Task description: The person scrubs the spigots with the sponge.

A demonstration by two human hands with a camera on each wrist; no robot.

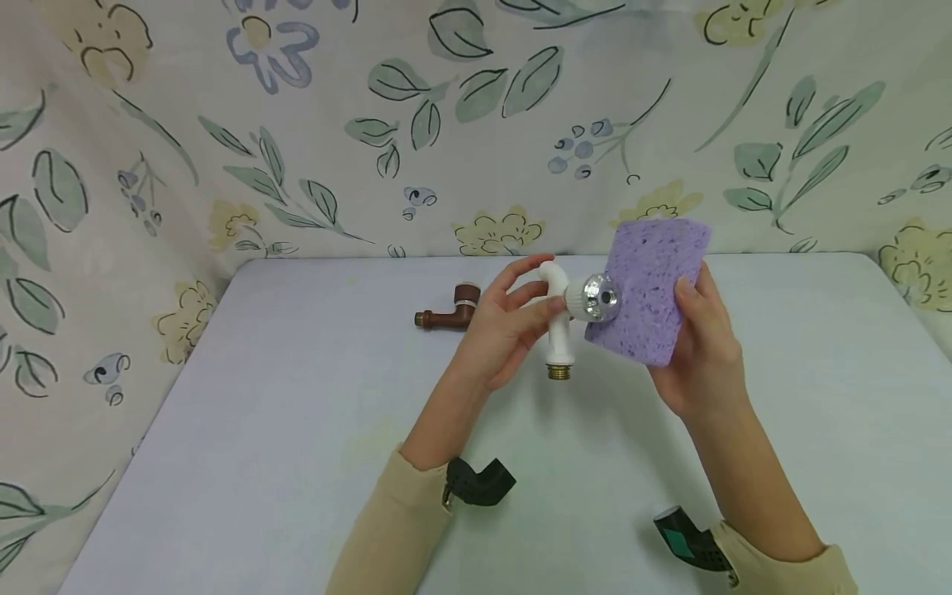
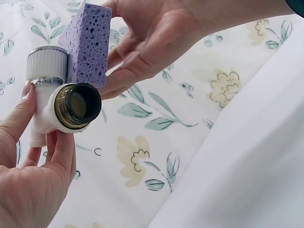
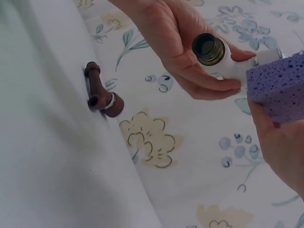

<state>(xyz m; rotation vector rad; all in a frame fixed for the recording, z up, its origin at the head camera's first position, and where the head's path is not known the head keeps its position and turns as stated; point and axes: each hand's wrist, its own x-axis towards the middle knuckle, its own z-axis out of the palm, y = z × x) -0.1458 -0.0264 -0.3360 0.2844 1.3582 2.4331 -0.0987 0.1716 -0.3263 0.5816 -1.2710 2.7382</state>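
My left hand [image 1: 506, 322] grips a white faucet [image 1: 559, 326] with a brass threaded end pointing down and a ribbed, chrome-trimmed knob. The faucet is held up off the table. In my right hand [image 1: 702, 351] is a purple sponge [image 1: 654, 289], its porous face turned towards the knob. Sponge and knob meet or nearly meet in the head view; in the left wrist view the sponge [image 2: 90, 45] stands right beside the ribbed knob [image 2: 47, 64]. The thumb lies along the sponge's right edge, and the other fingers are mostly behind it.
A brown faucet [image 1: 449, 310] lies on the white table [image 1: 260, 430] behind my left hand, partly covered by it. Patterned cloth [image 1: 312, 140] with leaves and flowers hangs behind the table and along its left side. Dark wrist-worn devices show at both sleeves.
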